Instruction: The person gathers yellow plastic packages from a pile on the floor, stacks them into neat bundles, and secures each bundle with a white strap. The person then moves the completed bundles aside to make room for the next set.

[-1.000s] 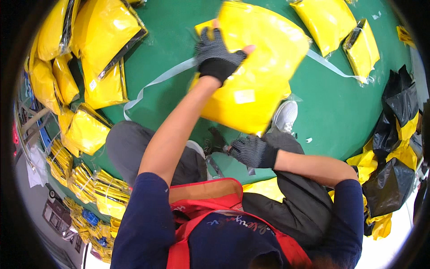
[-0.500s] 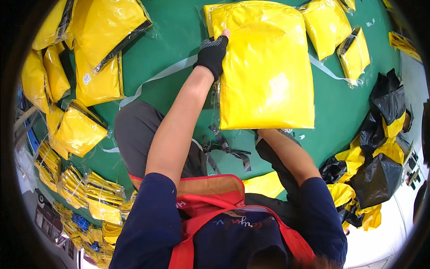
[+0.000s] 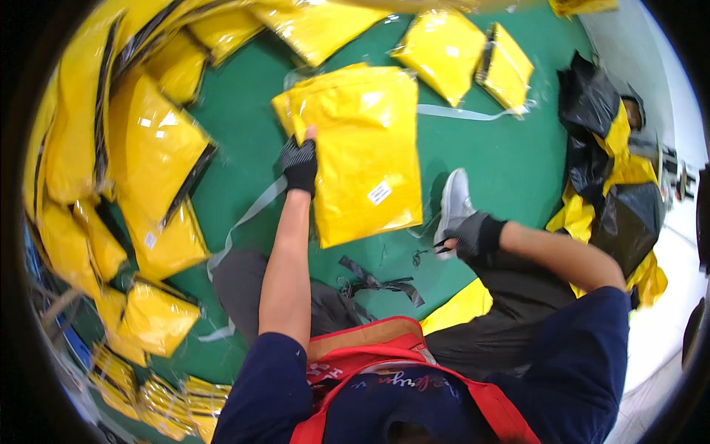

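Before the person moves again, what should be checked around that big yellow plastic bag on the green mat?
1. Left hand in dark fingerless glove rests on the edge of the big yellow plastic bag: ok.
2. Bag lies flat on the green mat: ok.
3. Right hand is off the bag, beside the grey shoe: ok.
4. What the right hand grips: cannot tell.
5. Black strip scraps lie loose near the knees: not ok.

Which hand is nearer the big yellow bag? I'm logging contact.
Left. The left hand presses on the yellow bag's left edge; the right hand is off its lower right corner, beside the shoe.
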The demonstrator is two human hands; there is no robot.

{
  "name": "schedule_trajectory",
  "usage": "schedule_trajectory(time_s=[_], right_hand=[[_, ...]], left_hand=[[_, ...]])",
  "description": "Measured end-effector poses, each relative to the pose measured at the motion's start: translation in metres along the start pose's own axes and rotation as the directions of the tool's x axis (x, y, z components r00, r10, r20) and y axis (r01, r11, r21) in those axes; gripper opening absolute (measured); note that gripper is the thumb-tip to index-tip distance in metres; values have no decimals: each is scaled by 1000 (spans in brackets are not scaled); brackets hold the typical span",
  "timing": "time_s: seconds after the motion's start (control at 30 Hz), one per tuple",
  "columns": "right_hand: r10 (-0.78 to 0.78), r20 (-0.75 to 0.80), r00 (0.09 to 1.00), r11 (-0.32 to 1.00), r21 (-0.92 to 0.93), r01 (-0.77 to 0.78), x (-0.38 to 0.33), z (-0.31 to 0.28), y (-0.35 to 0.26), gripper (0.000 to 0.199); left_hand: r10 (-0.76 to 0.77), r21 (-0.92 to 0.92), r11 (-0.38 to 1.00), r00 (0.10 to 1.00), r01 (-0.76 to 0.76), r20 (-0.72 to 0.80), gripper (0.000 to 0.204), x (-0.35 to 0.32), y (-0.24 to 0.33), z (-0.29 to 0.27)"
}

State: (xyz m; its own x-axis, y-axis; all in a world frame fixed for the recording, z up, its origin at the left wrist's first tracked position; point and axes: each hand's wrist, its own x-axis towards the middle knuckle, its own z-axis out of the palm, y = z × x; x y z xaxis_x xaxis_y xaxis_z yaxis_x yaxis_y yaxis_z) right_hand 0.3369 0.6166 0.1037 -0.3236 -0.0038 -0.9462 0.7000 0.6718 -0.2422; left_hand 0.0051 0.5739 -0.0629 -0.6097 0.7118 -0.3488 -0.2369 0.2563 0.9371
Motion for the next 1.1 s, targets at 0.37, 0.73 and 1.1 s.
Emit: schedule_trajectory(time_s=[0.37,0.73,1.1], right_hand=[[135,-793,594,612,538,579,167,-115,86,73],[22,-724,690,443,626,642,130,-108,124,61],[-401,-857,324,479,105,871,74,-110,147,57]], left_hand=[[-403,-275,852,893,446,199,71,-13,2,11],[43,490,867,965,93,-258,73,-66,-55,-18],[-30,918,158,927,-364,373,96,36,134,60]])
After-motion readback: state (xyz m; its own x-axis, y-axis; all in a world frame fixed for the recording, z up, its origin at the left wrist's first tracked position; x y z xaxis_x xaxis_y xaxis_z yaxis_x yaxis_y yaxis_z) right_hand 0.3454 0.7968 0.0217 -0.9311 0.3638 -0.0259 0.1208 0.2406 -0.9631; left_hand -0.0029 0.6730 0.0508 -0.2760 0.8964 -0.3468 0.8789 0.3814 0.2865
